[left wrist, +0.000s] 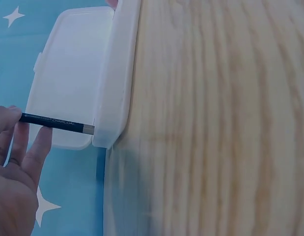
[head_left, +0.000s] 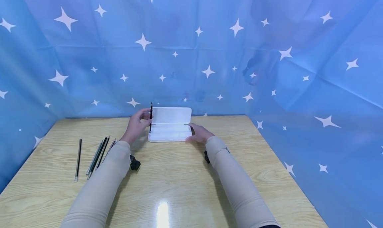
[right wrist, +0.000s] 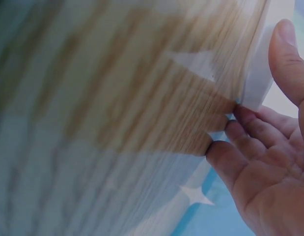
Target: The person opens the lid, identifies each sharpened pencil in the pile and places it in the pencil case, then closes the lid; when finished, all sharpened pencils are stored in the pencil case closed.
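Note:
A white pencil case (head_left: 170, 138) lies at the far edge of the table, its lid (head_left: 172, 115) raised at the back. My left hand (head_left: 136, 124) pinches a black charcoal pencil (left wrist: 56, 122) between thumb and fingers at the case's left end. The pencil stands steeply, dark tip up, and its lower end reaches inside the tray. At the other end, my right hand (head_left: 199, 133) holds the case, with the thumb (right wrist: 284, 54) along its wall and the fingertips (right wrist: 235, 128) low at its end.
On the left of the wooden table (head_left: 176, 174) lie several dark pencils (head_left: 98, 156) in a loose bunch, partly hidden by the left sleeve. One single pencil (head_left: 78, 159) lies apart, farther left. A blue star-patterned curtain (head_left: 179, 55) hangs right behind the table.

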A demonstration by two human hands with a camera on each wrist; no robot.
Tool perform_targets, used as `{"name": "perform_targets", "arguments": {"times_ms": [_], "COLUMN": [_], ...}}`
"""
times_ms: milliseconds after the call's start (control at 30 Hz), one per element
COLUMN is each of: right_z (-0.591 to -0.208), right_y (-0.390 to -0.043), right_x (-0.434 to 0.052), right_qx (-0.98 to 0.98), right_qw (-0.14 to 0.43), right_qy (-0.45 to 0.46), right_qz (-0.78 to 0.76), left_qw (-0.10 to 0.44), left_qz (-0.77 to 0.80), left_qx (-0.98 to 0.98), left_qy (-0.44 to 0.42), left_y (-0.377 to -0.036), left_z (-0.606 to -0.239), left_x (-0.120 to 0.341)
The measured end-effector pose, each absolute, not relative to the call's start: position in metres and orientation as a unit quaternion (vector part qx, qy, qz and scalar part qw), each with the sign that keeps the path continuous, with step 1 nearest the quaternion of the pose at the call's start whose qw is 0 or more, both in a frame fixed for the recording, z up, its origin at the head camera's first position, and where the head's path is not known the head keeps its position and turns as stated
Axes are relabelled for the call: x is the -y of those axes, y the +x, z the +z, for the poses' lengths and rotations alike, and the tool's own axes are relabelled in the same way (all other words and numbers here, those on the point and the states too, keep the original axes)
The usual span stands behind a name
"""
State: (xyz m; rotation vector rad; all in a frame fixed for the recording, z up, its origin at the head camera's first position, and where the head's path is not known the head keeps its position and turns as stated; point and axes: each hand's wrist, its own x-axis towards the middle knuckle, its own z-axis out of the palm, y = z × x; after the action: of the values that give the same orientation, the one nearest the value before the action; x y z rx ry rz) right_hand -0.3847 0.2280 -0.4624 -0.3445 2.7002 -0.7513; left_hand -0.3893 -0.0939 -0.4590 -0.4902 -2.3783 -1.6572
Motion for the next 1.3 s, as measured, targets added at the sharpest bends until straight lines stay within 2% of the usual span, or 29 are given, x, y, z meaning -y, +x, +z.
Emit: {"name": "perform_targets", "arguments": {"times_ms": [467, 1000, 1300], "right_z": [-0.462, -0.466, -0.464], "right_y": [-0.385, -0.386, -0.386], "right_x": [-0.226, -0.225, -0.225], "right_qx": [-0.944, -0.948, -0.947], "right_qw": [0.154, 0.152, 0.154], "right_qy": [-0.123, -0.109, -0.107], "right_qz": [-0.263, -0.259, -0.26], "left_qw": [0.078, 0.009, -0.016], "left_qz": [-0.494, -0.375, -0.397], "left_qx": [0.842, 0.892, 0.888], "left_qy": [-0.2, -0.251, -0.231], "left_y": [-0.395, -0.404, -0.402], "left_z": [-0.459, -0.462, -0.461], "left_x": [0.081, 0.056, 0.06]}}
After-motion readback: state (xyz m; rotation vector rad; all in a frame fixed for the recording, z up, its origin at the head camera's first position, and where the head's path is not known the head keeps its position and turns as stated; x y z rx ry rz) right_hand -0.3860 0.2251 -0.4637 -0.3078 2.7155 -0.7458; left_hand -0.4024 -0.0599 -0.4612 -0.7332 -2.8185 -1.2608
